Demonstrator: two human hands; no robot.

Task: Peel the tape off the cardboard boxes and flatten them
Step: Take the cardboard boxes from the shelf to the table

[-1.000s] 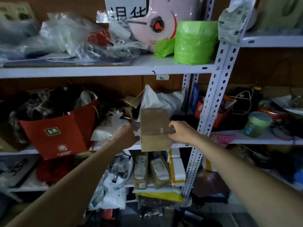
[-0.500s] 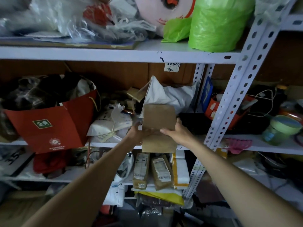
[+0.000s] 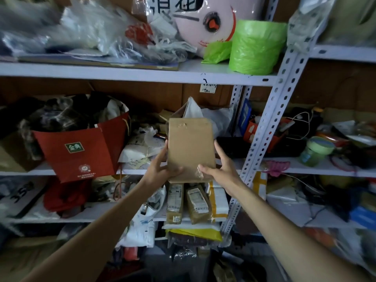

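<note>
before the shelves (image 3: 130, 73), both hands, left (image 3: 160, 169) and right (image 3: 221, 169), grip a cardboard box (image 3: 190, 147).

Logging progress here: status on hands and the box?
Left hand and right hand grip cardboard box. Clear tape at lower right corner. Box unflattened, nothing blocking.

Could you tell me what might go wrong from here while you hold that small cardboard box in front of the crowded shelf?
The clear tape is only a crumpled scrap at the box corner, so it may tear short. The left hand and right hand grip only its lower edges; hard pulling might drop it.
</note>
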